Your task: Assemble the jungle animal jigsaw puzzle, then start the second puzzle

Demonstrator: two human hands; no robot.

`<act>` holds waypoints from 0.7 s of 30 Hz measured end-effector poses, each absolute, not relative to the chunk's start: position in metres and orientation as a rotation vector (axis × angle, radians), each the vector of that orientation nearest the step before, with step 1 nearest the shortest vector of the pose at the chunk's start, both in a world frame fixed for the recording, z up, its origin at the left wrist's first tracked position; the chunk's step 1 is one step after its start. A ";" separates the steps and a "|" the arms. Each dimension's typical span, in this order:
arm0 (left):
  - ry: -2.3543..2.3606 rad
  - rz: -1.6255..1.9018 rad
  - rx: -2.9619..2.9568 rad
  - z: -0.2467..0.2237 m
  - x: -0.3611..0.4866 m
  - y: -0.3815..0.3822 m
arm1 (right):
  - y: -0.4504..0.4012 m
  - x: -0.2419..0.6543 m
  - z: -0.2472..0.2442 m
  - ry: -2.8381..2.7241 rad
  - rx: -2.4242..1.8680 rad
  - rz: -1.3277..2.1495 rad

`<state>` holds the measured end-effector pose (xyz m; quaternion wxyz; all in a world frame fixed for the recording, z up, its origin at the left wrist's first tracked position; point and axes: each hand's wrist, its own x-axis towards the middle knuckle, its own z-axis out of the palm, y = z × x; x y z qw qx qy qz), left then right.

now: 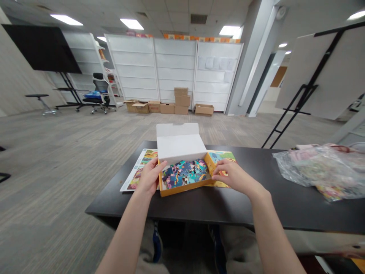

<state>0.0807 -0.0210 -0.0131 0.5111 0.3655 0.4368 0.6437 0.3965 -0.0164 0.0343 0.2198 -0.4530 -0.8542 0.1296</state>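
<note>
An orange box (182, 189) with its white lid (181, 142) raised lies on the dark table, over colourful printed sheets. Inside it is a pile of blue, teal and purple puzzle pieces (185, 173). My left hand (148, 176) grips the box's left side, thumb over the rim. At the right end of the box is my right hand (232, 175), its fingers bent against the side wall; whether they pinch it is hard to tell. One printed sheet (134, 177) shows to the left of the box, another (229, 156) to the right.
Clear plastic bags (322, 167) with pink and patterned contents lie on the right part of the black table (119, 205). The table's near edge runs just above my legs. Beyond the table stand cardboard boxes (181, 101), a chair (99, 93) and a whiteboard stand (299, 101).
</note>
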 end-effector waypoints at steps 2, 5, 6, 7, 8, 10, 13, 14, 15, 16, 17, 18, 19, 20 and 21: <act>1.066 1.555 0.897 -0.016 0.080 -0.022 | -0.018 0.385 0.036 -2.296 -1.257 0.281; 1.081 1.559 0.915 -0.021 0.079 -0.022 | -0.020 0.352 0.039 -2.241 -1.302 0.220; 1.093 1.563 0.914 -0.023 0.079 -0.022 | -0.021 0.339 0.040 -2.246 -1.342 0.222; 1.111 1.568 0.910 -0.024 0.079 -0.022 | -0.020 0.326 0.039 -2.265 -1.401 0.214; 1.131 1.571 0.908 -0.026 0.078 -0.021 | -0.020 0.314 0.038 -2.284 -1.463 0.191; 1.170 1.562 0.926 -0.028 0.077 -0.021 | -0.018 0.294 0.034 -2.325 -1.578 0.140; 1.206 1.541 0.986 -0.032 0.075 -0.020 | -0.011 0.277 0.028 -2.393 -1.661 0.107; 1.214 1.541 1.002 -0.034 0.074 -0.019 | -0.008 0.274 0.027 -2.417 -1.659 0.120; 1.223 1.545 1.015 -0.035 0.074 -0.019 | -0.005 0.273 0.026 -2.437 -1.645 0.145; 1.234 1.549 1.025 -0.037 0.073 -0.018 | -0.002 0.272 0.025 -2.451 -1.624 0.176; 1.247 1.550 1.035 -0.038 0.072 -0.017 | 0.001 0.271 0.024 -2.453 -1.601 0.213; 1.264 1.546 1.044 -0.039 0.072 -0.017 | 0.003 0.270 0.024 -2.444 -1.579 0.253; 1.284 1.541 1.053 -0.040 0.071 -0.016 | 0.005 0.269 0.023 -2.423 -1.561 0.297; 1.303 1.531 1.063 -0.040 0.071 -0.016 | 0.006 0.269 0.023 -2.395 -1.546 0.344; 1.318 1.516 1.074 -0.040 0.070 -0.016 | 0.006 0.268 0.022 -2.367 -1.531 0.399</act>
